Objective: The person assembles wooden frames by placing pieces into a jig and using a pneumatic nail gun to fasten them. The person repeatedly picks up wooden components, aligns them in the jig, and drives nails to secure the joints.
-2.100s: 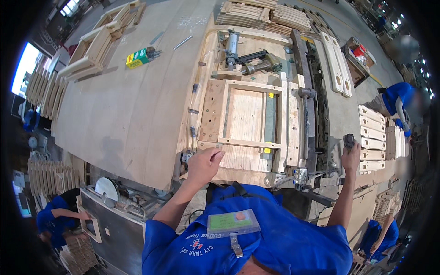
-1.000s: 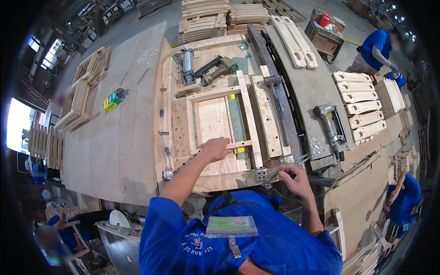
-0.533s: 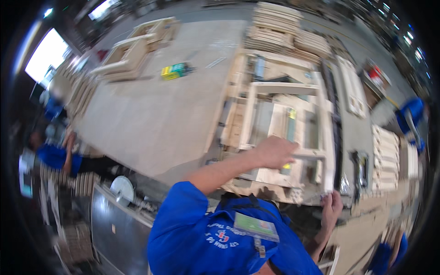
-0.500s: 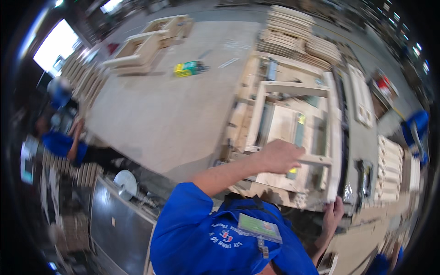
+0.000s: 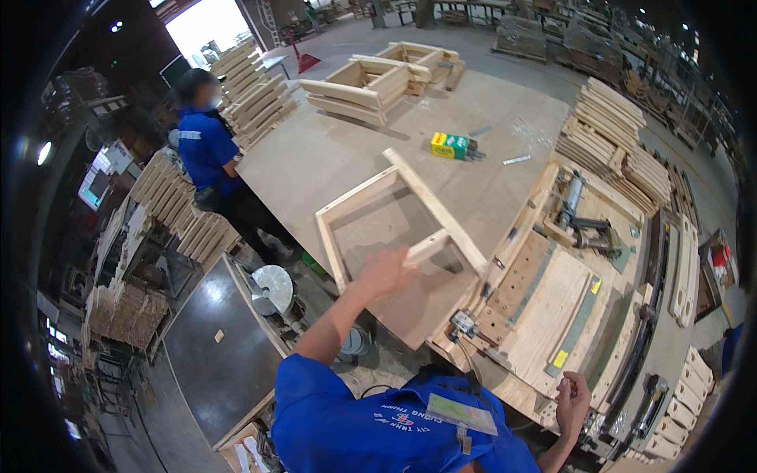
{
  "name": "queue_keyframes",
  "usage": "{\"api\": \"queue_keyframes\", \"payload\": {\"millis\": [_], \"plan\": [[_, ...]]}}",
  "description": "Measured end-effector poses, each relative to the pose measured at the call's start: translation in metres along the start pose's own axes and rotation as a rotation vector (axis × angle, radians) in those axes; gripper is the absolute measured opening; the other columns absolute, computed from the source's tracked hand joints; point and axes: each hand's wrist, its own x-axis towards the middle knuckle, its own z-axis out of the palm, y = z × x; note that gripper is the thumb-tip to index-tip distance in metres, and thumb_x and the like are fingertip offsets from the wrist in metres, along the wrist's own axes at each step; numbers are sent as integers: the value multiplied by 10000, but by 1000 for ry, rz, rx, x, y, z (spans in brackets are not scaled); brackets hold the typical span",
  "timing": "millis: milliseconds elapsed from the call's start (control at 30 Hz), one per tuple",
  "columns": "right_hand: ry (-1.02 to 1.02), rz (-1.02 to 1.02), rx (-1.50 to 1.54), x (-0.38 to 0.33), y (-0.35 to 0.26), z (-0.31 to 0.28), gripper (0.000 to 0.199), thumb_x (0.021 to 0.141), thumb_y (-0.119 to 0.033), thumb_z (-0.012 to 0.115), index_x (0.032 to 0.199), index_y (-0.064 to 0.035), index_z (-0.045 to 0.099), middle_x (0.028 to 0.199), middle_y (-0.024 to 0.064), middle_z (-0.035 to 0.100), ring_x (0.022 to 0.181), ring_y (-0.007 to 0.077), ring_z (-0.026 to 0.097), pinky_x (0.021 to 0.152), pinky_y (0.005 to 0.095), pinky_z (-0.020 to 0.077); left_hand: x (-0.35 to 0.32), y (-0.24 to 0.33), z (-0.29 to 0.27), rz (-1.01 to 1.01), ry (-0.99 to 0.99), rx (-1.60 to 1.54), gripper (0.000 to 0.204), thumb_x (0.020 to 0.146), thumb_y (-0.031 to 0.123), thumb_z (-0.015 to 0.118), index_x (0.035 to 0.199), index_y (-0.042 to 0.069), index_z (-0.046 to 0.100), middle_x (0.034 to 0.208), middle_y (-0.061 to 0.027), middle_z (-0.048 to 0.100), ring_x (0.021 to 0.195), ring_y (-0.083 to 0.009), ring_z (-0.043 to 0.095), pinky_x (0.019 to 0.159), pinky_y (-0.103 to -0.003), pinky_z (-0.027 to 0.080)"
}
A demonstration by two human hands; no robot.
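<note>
My left hand (image 5: 386, 272) is closed around the crossbar of a pale wooden frame (image 5: 436, 206). The frame has two long sides joined by bars and is held over the near edge of the big tabletop, left of the wooden jig (image 5: 524, 335). Near the jig's front right corner, my right hand (image 5: 573, 398) is raised, apart from the frame. Its fingers are curled in toward the thumb, and whatever may be between them is too small to make out. A metal clamp cylinder (image 5: 569, 201) and green strips show on the jig.
Assembled wooden frames (image 5: 355, 91) stand at the tabletop's far side, with a green and yellow box (image 5: 449, 146) nearer. Stacked wooden slats (image 5: 603, 118) rise behind the jig. A person in blue (image 5: 206, 146) stands left of the tabletop. A dark-topped table (image 5: 225, 355) is at lower left.
The wooden frame has come off the jig and moved left over the tabletop, carried by my left hand. My right hand has let go of the frame. The view has shifted too.
</note>
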Motion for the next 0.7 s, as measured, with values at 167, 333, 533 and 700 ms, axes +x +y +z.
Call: {"api": "queue_keyframes", "payload": {"millis": [167,333,533,700], "plan": [[-79,-70,-66,5,5,12,237,1038,-146,679,1205,21,699,827,34,650,736,104,586,654,275,488,50,-115,-11,-358,269,191,409,984,352,695,1242,35,676,1170,-216,719,1153,-418,664,959,-507,544],[-12,-26,-123,-29,-14,21,231,1019,-86,687,1225,18,692,834,36,649,724,92,555,644,281,477,108,-79,-48,-219,924,212,316,943,189,752,1217,48,679,1213,-160,659,1227,-364,573,1040,-480,474],[25,48,-240,-73,13,24,362,951,-233,746,1262,-49,728,1039,221,761,925,391,748,825,466,593,142,86,14,448,832,-86,297,971,205,742,1230,67,698,1160,-180,696,1121,-412,636,1034,-553,479],[96,83,-302,-119,64,12,404,1011,-341,701,1318,-80,679,1048,163,767,998,381,735,840,506,578,81,199,88,676,514,-432,242,1069,168,648,1153,-38,743,1135,-225,758,1081,-413,701,970,-484,551]]}}
